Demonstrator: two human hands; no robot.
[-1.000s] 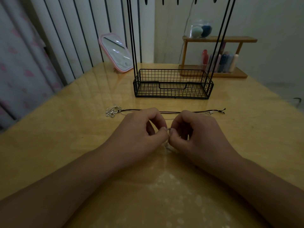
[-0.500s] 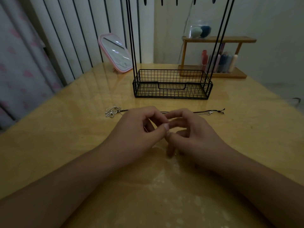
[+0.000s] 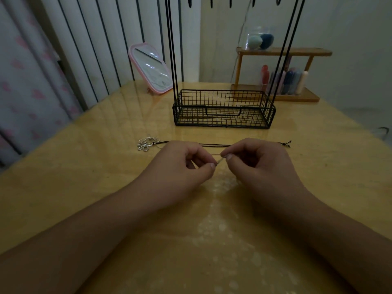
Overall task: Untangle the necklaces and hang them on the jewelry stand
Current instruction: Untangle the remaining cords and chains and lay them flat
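Thin silver chain (image 3: 220, 160) pinched taut between left hand (image 3: 180, 168) and right hand (image 3: 261, 166) — short span tilted up toward the right, above table (image 3: 84, 187). Black cord necklace (image 3: 214, 144) stretched left-right behind, pendant (image 3: 146, 143) leftward — near jewelry stand (image 3: 223, 109).

Glossy yellow-tan tabletop (image 3: 84, 187). Black wire stand (image 3: 222, 111) near its far edge, pink-framed mirror (image 3: 151, 67) toward the far left corner. Black-corded necklace (image 3: 214, 144) with silver pendant (image 3: 146, 143). Pale curtain (image 3: 23, 85) with pink shapes.
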